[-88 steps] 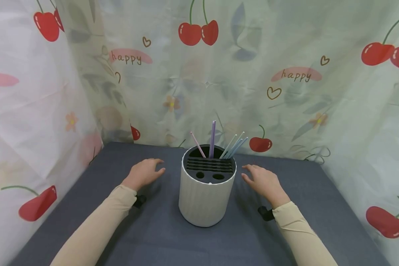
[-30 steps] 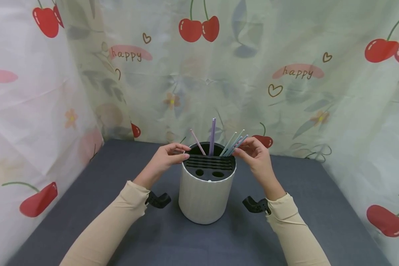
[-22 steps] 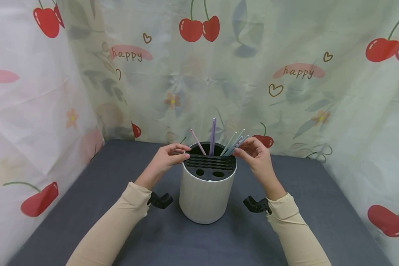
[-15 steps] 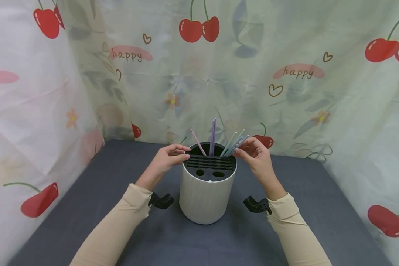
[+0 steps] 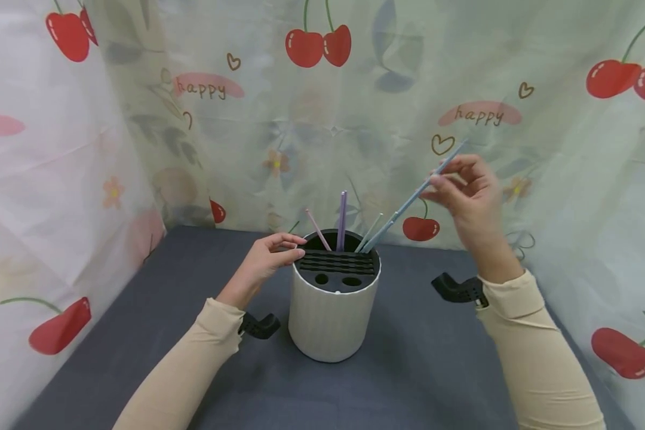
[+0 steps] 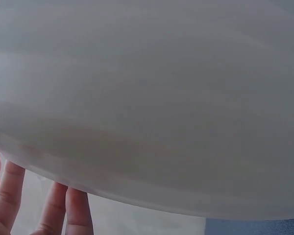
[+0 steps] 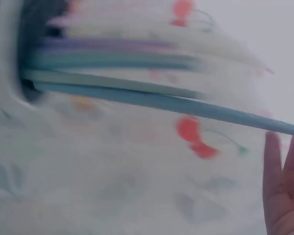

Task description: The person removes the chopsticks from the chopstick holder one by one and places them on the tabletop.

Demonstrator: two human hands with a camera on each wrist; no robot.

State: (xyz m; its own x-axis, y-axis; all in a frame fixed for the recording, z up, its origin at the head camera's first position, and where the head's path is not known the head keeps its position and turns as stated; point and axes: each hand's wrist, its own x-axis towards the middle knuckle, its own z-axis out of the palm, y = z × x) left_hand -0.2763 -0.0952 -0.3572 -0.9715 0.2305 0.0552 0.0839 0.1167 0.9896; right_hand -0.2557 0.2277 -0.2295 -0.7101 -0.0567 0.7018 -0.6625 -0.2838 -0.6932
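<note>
A white ribbed cylindrical utensil holder (image 5: 330, 325) stands upright on the table, with a black slotted insert (image 5: 337, 264) in its top. My right hand (image 5: 470, 191) is up to the right of it, pinching a light blue straw (image 5: 408, 203). This straw (image 7: 186, 104) slants down to the holder's back opening, which hides its lower end. Pink (image 5: 318, 230), purple (image 5: 342, 221) and green (image 5: 369, 232) straws lean in the same opening. At the holder's left rim, my left hand (image 5: 260, 261) rests its thumb and fingertips; its straight fingers (image 6: 54, 210) touch the wall.
A dark grey cloth (image 5: 236, 370) covers the table. Close behind and at both sides hangs a pale curtain (image 5: 333, 149) printed with cherries. Black wrist mounts (image 5: 459, 288) sit under both wrists. The right wrist view is partly blurred.
My right hand has risen up and to the right, drawing the blue straw partway out of the holder. Earlier both hands came in to the holder from its sides. My left hand has stayed at the rim.
</note>
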